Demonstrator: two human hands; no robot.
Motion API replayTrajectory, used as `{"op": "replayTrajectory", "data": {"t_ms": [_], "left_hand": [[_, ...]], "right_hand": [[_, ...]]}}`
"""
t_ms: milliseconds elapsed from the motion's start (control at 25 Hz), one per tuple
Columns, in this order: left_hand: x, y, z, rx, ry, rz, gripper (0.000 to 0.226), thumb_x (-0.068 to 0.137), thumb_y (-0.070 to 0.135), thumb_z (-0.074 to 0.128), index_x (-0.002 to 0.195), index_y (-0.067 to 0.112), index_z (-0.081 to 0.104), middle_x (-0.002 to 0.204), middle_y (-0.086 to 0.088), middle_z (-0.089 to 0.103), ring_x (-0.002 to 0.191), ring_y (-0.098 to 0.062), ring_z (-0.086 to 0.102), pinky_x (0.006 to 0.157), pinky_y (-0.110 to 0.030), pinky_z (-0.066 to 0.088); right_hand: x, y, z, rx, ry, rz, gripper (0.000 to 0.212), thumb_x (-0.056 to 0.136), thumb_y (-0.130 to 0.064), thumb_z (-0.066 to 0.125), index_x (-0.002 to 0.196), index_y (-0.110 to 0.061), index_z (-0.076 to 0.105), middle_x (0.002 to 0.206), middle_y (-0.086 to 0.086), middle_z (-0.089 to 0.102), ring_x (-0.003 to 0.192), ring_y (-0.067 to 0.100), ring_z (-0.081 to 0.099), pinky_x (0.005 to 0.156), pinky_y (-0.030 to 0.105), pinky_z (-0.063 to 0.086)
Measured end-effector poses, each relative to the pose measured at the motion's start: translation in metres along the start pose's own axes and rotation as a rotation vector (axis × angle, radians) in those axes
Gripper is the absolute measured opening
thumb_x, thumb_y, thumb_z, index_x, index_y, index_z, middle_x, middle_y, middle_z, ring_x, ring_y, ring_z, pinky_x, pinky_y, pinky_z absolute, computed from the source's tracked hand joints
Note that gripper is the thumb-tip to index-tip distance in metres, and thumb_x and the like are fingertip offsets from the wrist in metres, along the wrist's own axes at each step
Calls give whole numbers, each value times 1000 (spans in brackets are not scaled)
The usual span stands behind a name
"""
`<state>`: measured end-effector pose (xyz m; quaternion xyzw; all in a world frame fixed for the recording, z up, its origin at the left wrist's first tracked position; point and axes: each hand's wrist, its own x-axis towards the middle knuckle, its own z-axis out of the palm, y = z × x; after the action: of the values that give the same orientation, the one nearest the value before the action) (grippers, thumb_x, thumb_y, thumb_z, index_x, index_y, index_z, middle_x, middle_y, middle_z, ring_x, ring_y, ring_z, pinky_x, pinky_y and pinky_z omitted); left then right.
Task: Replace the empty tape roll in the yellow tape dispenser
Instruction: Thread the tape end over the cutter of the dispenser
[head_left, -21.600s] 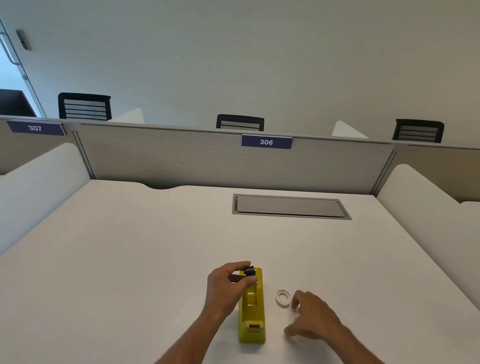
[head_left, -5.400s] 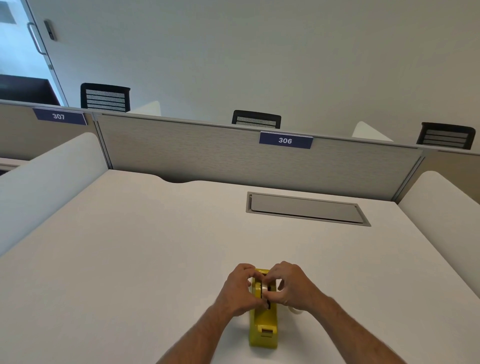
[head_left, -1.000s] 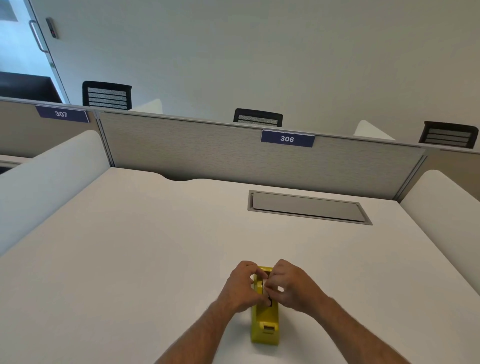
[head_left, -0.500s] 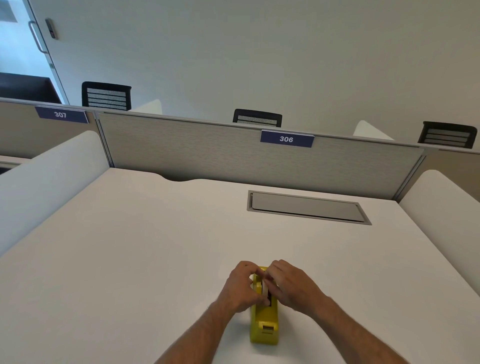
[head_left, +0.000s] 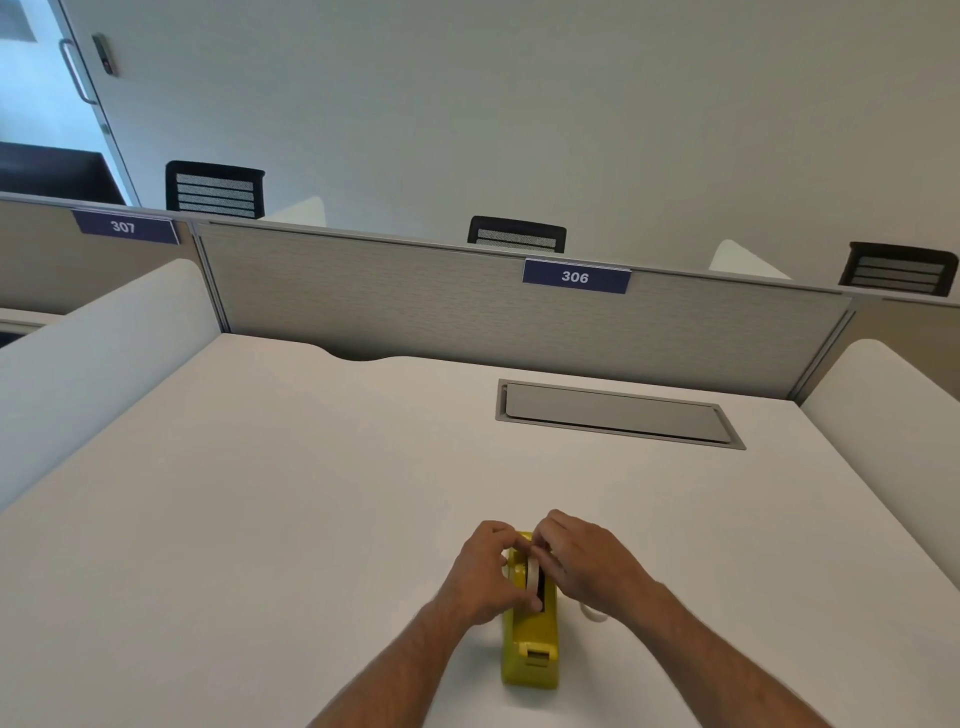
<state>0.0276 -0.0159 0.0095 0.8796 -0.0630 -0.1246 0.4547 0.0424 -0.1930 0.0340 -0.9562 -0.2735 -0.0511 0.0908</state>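
Observation:
The yellow tape dispenser (head_left: 530, 644) stands lengthwise on the white desk, cutter end toward me. A pale tape roll (head_left: 533, 578) on a black hub sits upright in its slot. My left hand (head_left: 483, 577) clasps the dispenser's left side with the fingertips on the roll. My right hand (head_left: 582, 564) comes from the right and pinches the top of the same roll. A white ring, the other roll (head_left: 592, 614), lies on the desk just right of the dispenser, mostly hidden under my right wrist.
A grey cable hatch (head_left: 618, 413) is set into the desk (head_left: 260, 493) farther back. Grey partitions with signs 306 (head_left: 575, 276) and 307 close the back; white side panels flank the desk. Black chair backs show beyond.
Both hands stay on the roll in the dispenser. My right fingers have shifted slightly forward over the roll's top. The dispenser has not moved.

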Motion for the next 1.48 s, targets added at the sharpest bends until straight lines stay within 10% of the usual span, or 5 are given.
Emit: {"op": "replayTrajectory", "data": {"t_ms": [440, 680, 1480], "left_hand": [[2, -14, -8, 40, -73, 83, 89, 54, 33, 96, 131, 37, 53, 135, 15, 45, 104, -4, 52, 76, -6, 44], [-1, -19, -11, 410, -119, 102, 113, 58, 62, 83, 150, 44, 21, 161, 26, 16, 144, -12, 30, 112, -43, 39], [3, -15, -7, 527, -100, 86, 111, 62, 61, 83, 152, 40, 21, 162, 24, 17, 146, -16, 31, 112, -46, 37]], "right_hand": [[-10, -4, -4, -113, -36, -34, 27, 103, -41, 37, 104, -22, 56, 96, -5, 65, 69, 15, 61, 59, 26, 51], [-31, -15, -5, -124, -107, -9, 28, 104, -42, 33, 109, -22, 53, 86, -1, 74, 67, 22, 67, 58, 31, 45], [-69, -45, 1, -79, -125, 12, 39, 104, -49, 25, 115, -24, 51, 98, -1, 74, 70, 20, 63, 66, 29, 40]]}}
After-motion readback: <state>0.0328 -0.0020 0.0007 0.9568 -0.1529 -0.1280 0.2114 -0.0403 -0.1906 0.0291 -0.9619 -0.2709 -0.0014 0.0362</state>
